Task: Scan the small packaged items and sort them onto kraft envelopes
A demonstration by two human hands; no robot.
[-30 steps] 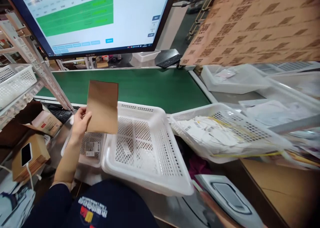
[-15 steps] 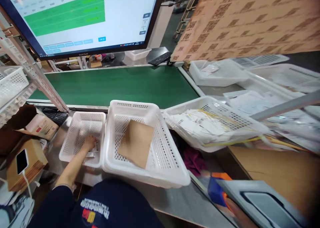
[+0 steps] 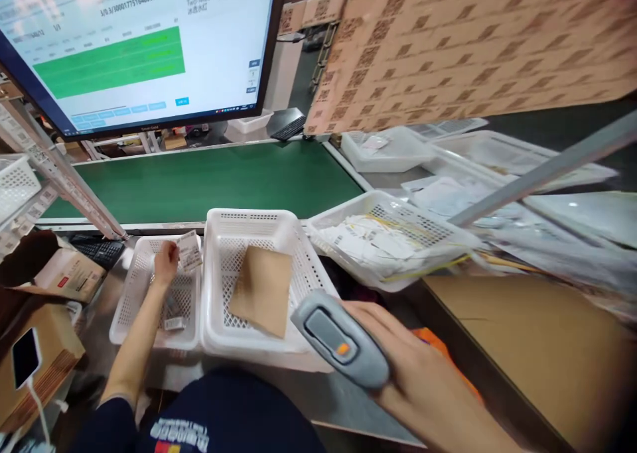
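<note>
My left hand [image 3: 166, 262] is closed on the edge of a small packet with a white printed label [image 3: 189, 251], held up over the far end of a small white basket [image 3: 119, 314]. Another small packet [image 3: 175, 323] lies on that basket's floor, near its front. In my right hand [image 3: 398, 337] is a grey barcode scanner [image 3: 343, 340] with an orange button, its head pointing left toward the packet. The scanner hangs above the front right corner of a larger white basket [image 3: 215, 274], in which a brown cardboard mailer [image 3: 263, 290] lies.
A monitor [image 3: 219, 62] stands above the green conveyor belt [image 3: 209, 181]. To the right, a tilted white basket [image 3: 393, 277] holds many paper slips, beside an open cardboard box [image 3: 502, 347]. A phone [image 3: 26, 359] on a cable rests on cardboard at left.
My left hand has lifted the labelled packet from the small basket's floor toward its far end. My right hand has brought the scanner in from the lower right. The view has shifted slightly.
</note>
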